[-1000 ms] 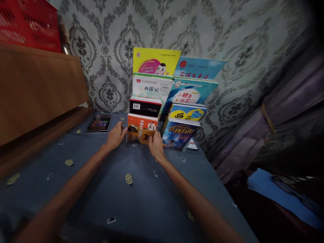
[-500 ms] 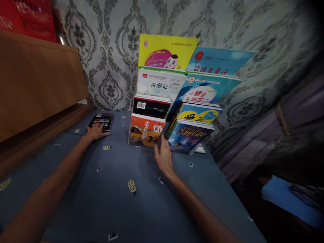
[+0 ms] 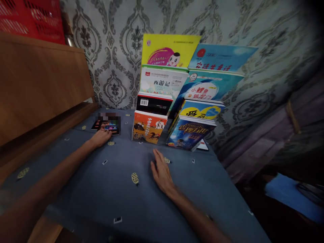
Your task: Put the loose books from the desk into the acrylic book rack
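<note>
A dark-covered book [image 3: 110, 128] with bright coloured pictures lies flat at the far left of the cloth, and part of it is blurred. My left hand [image 3: 100, 137] has its fingers bent over the near edge of that book, its thumb hidden. Just in front of the standing books, my right hand [image 3: 162, 172] hovers over or rests on the cloth, fingers stretched out and nothing in them. Nearest to it stand an orange book [image 3: 149, 128] and a dark blue book [image 3: 189, 134]. Behind the orange one is a black book [image 3: 155, 104].
Further back stand a white book [image 3: 162, 82], a yellow book [image 3: 172, 49], a blue-and-yellow book [image 3: 202, 109] and two light blue books [image 3: 222, 56]. A patterned wall rises behind. At the left is a wooden board [image 3: 43, 91] with a red basket [image 3: 31, 22] above.
My right hand has drawn back from the orange book toward me. My left hand has gone from lying flat on the dark book to bending its fingers at the near edge.
</note>
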Demonstrator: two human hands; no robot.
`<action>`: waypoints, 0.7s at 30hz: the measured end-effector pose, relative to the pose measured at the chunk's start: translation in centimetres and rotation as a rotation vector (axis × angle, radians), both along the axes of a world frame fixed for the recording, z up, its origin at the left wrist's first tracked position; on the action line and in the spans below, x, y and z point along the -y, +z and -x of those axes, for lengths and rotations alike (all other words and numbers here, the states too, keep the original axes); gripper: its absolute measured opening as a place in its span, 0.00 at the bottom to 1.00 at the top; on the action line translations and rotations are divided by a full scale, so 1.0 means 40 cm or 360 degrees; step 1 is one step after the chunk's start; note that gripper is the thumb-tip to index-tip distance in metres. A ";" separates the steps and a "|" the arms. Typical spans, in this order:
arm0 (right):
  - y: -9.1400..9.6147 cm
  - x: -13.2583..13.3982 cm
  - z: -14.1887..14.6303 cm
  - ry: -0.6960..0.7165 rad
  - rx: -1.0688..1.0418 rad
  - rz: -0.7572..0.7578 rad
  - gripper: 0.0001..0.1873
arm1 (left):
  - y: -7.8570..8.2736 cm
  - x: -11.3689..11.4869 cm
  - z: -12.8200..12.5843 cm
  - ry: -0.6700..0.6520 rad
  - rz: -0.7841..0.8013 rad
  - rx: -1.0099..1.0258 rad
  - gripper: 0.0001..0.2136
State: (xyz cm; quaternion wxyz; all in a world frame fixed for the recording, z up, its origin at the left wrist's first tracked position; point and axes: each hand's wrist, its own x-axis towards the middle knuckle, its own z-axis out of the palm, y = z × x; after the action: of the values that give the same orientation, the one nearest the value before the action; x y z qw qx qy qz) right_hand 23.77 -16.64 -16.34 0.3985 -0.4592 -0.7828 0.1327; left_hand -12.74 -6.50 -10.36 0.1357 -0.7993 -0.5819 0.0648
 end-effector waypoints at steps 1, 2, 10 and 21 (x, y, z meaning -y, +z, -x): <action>-0.002 0.003 0.003 0.0015 0.0007 0.0009 0.29 | 0.003 0.000 0.002 0.0010 -0.0011 0.0000 0.16; -0.004 0.005 0.005 0.0025 0.0008 0.0014 0.28 | 0.008 -0.004 0.005 0.0022 -0.0011 0.0002 0.17; -0.018 -0.003 0.007 0.0029 -0.0042 -0.0015 0.25 | 0.049 -0.104 -0.017 0.0040 0.0247 -0.0063 0.19; -0.007 -0.001 0.008 0.0050 -0.0040 -0.0019 0.24 | 0.102 0.100 -0.092 -0.0088 0.0198 -0.0150 0.18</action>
State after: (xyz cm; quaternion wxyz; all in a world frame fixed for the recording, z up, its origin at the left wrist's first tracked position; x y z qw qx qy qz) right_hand 23.47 -16.61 -16.61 0.4089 -0.4429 -0.7855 0.1400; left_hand -9.04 -10.49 -6.29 0.1149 -0.8179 -0.5475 0.1347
